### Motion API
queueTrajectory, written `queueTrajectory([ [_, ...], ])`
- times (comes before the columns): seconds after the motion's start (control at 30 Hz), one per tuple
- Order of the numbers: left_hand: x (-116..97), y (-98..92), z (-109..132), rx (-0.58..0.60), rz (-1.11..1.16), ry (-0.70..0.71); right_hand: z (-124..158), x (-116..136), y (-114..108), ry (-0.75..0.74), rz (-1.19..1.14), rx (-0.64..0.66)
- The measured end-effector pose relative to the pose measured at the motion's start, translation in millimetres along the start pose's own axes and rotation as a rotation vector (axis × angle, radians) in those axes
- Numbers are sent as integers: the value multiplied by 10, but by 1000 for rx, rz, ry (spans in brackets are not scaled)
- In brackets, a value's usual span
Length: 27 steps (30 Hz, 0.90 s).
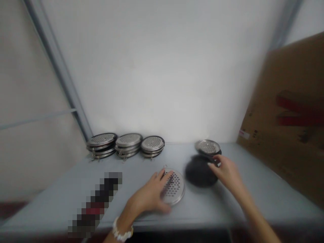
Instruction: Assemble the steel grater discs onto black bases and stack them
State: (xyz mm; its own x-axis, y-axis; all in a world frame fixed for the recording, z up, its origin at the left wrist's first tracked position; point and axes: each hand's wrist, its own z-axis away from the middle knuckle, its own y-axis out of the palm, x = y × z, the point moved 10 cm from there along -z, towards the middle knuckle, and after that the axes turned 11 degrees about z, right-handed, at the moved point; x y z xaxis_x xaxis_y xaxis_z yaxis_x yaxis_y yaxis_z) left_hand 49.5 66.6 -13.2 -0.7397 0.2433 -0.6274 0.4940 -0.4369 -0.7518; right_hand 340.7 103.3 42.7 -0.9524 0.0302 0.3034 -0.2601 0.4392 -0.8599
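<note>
Three low stacks of perforated metal discs stand in a row at the back left of the grey table [253, 192], against the white wall [162, 67]: the left stack [101, 145], the middle stack [128, 144] and the right stack [152, 145], each just beside the next. A slanted metal post [60, 74] rises behind the left stack.

Nearer the front, the person's left hand [149, 195], with a pale beaded bracelet [121, 233] at the wrist, lies flat on a single perforated disc [176, 189]. Its fingers are stretched out and slightly spread over the disc's left half, pressing on it rather than clasping it. The disc lies flat on the table near the middle.

Just to its right sits a black round piece [198, 175], smeared by motion blur. The right hand [226, 173] reaches in from the right, and its bent fingers meet the far right rim of the black piece. The blur does not show whether they are clamped on it.

Behind the black piece, touching or nearly so, rests another perforated disc with a dark rim [208, 146]. A large brown cardboard sheet [286, 118] leans at the far right.
</note>
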Motion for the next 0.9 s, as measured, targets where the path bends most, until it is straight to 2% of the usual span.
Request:
queueTrajectory([
  [0.1,16,-47,8,13,14,24,35,-35,33,-20,-4,170],
  [0.23,66,-90,9,30,16,70,84,-6,216,-86,-30,349],
  [0.4,96,-143,17,30,8,108,51,47,432,-57,-2,320],
  [0.6,43,-207,54,20,54,121,108,219,555,-26,-34,268],
  [0.73,-38,-154,63,14,58,105,198,402,622,-57,-88,299],
  [0.9,-121,-26,1,-34,56,78,288,569,756,-94,-117,398],
])
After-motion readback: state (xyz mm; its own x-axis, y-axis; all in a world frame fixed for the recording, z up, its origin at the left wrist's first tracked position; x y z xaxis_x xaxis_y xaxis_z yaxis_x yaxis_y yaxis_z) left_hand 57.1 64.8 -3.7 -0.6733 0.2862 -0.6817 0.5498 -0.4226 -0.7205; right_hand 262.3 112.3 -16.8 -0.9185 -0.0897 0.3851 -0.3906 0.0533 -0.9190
